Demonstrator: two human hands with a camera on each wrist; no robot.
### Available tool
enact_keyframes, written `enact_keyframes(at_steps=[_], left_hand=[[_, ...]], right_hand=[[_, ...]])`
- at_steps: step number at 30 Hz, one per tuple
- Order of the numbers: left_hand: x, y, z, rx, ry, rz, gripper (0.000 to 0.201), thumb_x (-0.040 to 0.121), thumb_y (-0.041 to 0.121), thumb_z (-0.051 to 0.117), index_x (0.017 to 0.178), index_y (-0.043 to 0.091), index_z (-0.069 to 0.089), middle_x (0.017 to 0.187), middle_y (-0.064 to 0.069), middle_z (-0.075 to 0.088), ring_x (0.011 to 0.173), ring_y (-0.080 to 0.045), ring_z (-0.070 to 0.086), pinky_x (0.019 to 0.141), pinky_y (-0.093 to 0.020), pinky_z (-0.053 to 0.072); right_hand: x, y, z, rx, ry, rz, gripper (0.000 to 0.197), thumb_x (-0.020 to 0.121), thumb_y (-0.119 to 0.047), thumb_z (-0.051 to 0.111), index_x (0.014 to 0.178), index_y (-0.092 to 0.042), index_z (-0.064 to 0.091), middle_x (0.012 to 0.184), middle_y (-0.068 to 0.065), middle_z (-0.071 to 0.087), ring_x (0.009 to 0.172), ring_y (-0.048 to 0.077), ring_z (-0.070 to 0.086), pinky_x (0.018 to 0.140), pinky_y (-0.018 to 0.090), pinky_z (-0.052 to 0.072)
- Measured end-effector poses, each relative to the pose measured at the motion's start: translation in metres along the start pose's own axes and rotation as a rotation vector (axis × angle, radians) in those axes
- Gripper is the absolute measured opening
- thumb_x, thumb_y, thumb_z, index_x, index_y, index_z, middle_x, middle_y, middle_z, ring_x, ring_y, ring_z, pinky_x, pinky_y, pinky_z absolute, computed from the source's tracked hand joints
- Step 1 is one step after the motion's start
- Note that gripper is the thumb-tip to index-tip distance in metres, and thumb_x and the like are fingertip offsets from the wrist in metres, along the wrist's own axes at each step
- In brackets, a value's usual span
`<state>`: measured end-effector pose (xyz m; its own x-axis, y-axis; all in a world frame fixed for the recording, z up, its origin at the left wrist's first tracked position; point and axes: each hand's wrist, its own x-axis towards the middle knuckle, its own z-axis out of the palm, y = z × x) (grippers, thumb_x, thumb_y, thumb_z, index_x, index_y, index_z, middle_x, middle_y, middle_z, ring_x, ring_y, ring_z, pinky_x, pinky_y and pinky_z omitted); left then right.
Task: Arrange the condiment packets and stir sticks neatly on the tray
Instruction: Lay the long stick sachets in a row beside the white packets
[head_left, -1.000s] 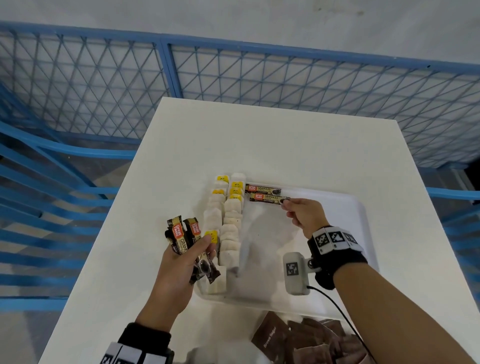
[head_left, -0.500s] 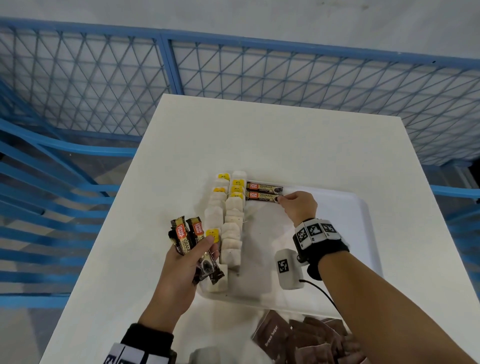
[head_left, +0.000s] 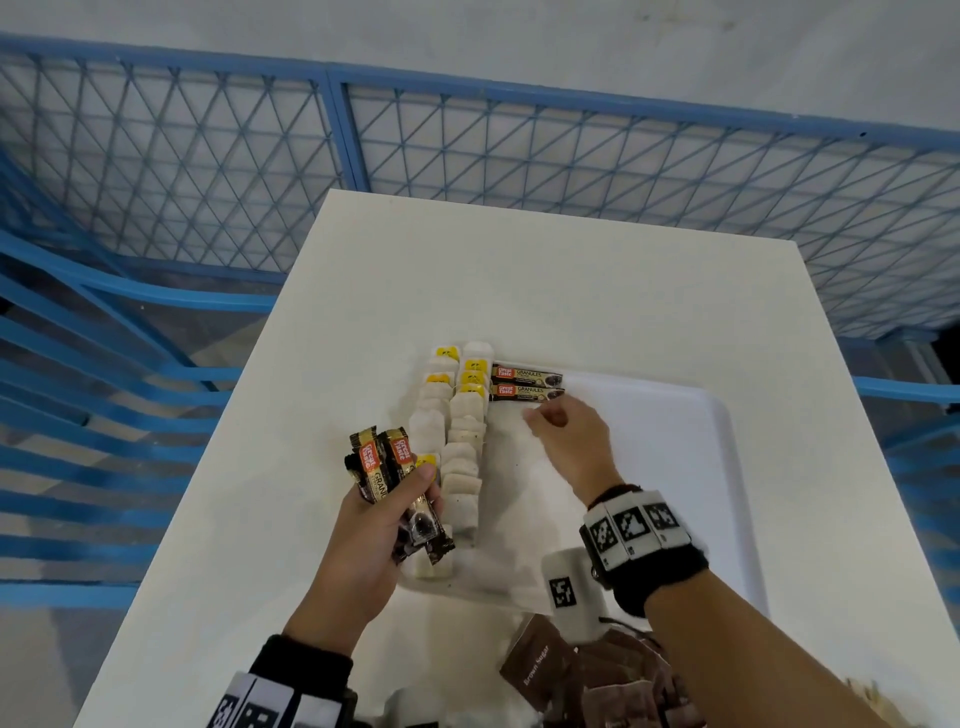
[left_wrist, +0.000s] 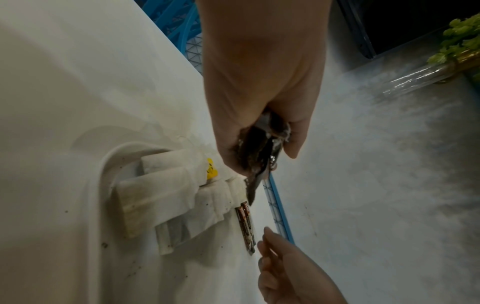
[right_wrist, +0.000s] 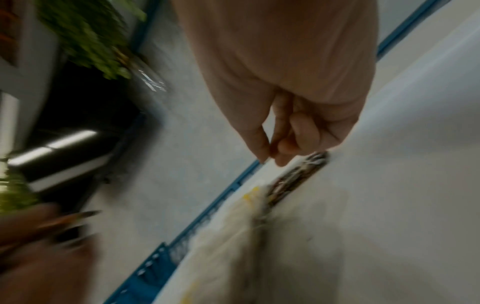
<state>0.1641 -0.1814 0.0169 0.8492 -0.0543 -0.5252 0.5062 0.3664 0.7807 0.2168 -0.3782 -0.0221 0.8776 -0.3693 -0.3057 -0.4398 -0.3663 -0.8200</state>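
White tray (head_left: 727, 467) right half bare, left hand (head_left: 363, 540) gripping coffee sticks (head_left: 387, 467)

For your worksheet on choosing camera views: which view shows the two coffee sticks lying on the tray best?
The head view: the two coffee sticks lie flat, labels readable. The left wrist view shows them small and foreshortened; the right wrist view blurs them.

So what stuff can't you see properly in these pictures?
- Coffee sticks: head view, how many; left hand covers them.
- Brown sugar packets: head view, cut off by the bottom edge and right forearm.
- Right hand: right wrist view, blurred; fingers curled, nothing seen held.
- Stir sticks: none recognisable.
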Motion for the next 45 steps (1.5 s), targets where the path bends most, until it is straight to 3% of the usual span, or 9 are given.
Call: enact_keyframes(at_steps=[4, 9, 13, 20, 25, 28, 32, 37, 45], left_hand=[[-0.002, -0.002, 0.002, 0.04, -0.038, 0.023, 0.002, 0.082, 0.011, 0.064, 0.083, 0.011, 0.062, 0.062, -0.001, 0.063, 0.057, -0.013, 0.061, 0.052, -0.019, 0.048], [-0.009, 0.0, 0.005, 0.034, -0.067, 0.038, 0.032, 0.071, 0.021, 0.066, 0.098, 0.005, 0.066, 0.085, -0.009, 0.074, 0.078, -0.022, 0.072, 0.057, -0.027, 0.055], [-0.012, -0.002, 0.005, 0.038, -0.05, 0.032, 0.04, 0.067, 0.026, 0.066, 0.102, 0.007, 0.063, 0.083, -0.007, 0.074, 0.076, -0.022, 0.072, 0.054, -0.029, 0.056], [-0.013, -0.004, 0.0, 0.1, -0.046, 0.032, 0.046, 0.067, 0.03, 0.067, 0.106, 0.007, 0.063, 0.089, -0.008, 0.073, 0.085, -0.025, 0.07, 0.063, -0.029, 0.055], [-0.012, 0.0, -0.002, 0.047, 0.011, 0.064, 0.031, 0.069, 0.023, 0.068, 0.096, 0.007, 0.067, 0.095, -0.01, 0.074, 0.091, -0.021, 0.07, 0.076, -0.031, 0.052], [-0.012, 0.001, -0.003, 0.04, 0.009, 0.084, 0.026, 0.071, 0.019, 0.07, 0.094, 0.007, 0.067, 0.097, -0.011, 0.073, 0.094, -0.02, 0.069, 0.084, -0.034, 0.05], [-0.013, 0.0, 0.002, 0.01, 0.014, 0.098, 0.004, 0.083, 0.009, 0.062, 0.082, 0.013, 0.064, 0.065, 0.007, 0.068, 0.062, -0.004, 0.065, 0.059, -0.019, 0.05], [-0.011, -0.004, 0.004, 0.039, 0.042, 0.093, 0.005, 0.081, 0.01, 0.065, 0.086, 0.011, 0.066, 0.07, 0.002, 0.067, 0.07, -0.01, 0.062, 0.068, -0.025, 0.047], [-0.009, -0.004, 0.005, 0.025, 0.067, 0.092, 0.003, 0.083, 0.01, 0.064, 0.081, 0.012, 0.064, 0.064, 0.002, 0.065, 0.061, -0.007, 0.061, 0.056, -0.018, 0.049]], right_hand=[[-0.05, -0.018, 0.007, 0.103, -0.34, -0.108, 0.017, 0.086, -0.036, 0.062, 0.078, -0.021, 0.06, 0.08, 0.001, 0.064, 0.064, 0.006, 0.051, 0.066, 0.022, 0.043], [-0.092, -0.027, 0.01, 0.326, -0.674, -0.161, 0.019, 0.078, -0.02, 0.073, 0.088, -0.018, 0.057, 0.08, -0.003, 0.06, 0.065, 0.005, 0.053, 0.054, 0.017, 0.043], [-0.099, -0.021, 0.019, 0.277, -0.602, -0.168, 0.027, 0.072, -0.018, 0.079, 0.084, -0.023, 0.055, 0.08, -0.005, 0.059, 0.067, 0.005, 0.055, 0.059, 0.021, 0.048], [-0.095, -0.02, 0.013, 0.35, -0.637, -0.106, 0.02, 0.077, -0.007, 0.073, 0.086, -0.013, 0.057, 0.083, 0.004, 0.06, 0.07, 0.015, 0.062, 0.066, 0.027, 0.051], [-0.089, -0.02, 0.002, 0.455, -0.62, -0.056, 0.021, 0.081, 0.003, 0.065, 0.091, -0.015, 0.061, 0.085, -0.002, 0.058, 0.063, 0.0, 0.056, 0.058, 0.011, 0.043], [-0.085, -0.017, -0.002, 0.506, -0.616, -0.028, 0.023, 0.082, 0.005, 0.062, 0.096, -0.013, 0.062, 0.086, -0.001, 0.061, 0.064, 0.0, 0.056, 0.059, 0.012, 0.042], [-0.079, -0.013, -0.005, 0.663, -0.544, 0.085, 0.02, 0.084, 0.004, 0.06, 0.095, -0.011, 0.065, 0.074, -0.004, 0.065, 0.064, 0.006, 0.058, 0.064, 0.019, 0.046], [-0.075, -0.011, -0.005, 0.792, -0.494, 0.179, 0.014, 0.085, 0.005, 0.057, 0.089, -0.004, 0.066, 0.068, 0.003, 0.068, 0.061, 0.011, 0.065, 0.063, 0.019, 0.055], [-0.077, -0.008, -0.005, 0.783, -0.481, 0.186, 0.009, 0.087, 0.001, 0.057, 0.085, -0.002, 0.065, 0.066, 0.003, 0.066, 0.061, 0.01, 0.063, 0.061, 0.018, 0.053]])
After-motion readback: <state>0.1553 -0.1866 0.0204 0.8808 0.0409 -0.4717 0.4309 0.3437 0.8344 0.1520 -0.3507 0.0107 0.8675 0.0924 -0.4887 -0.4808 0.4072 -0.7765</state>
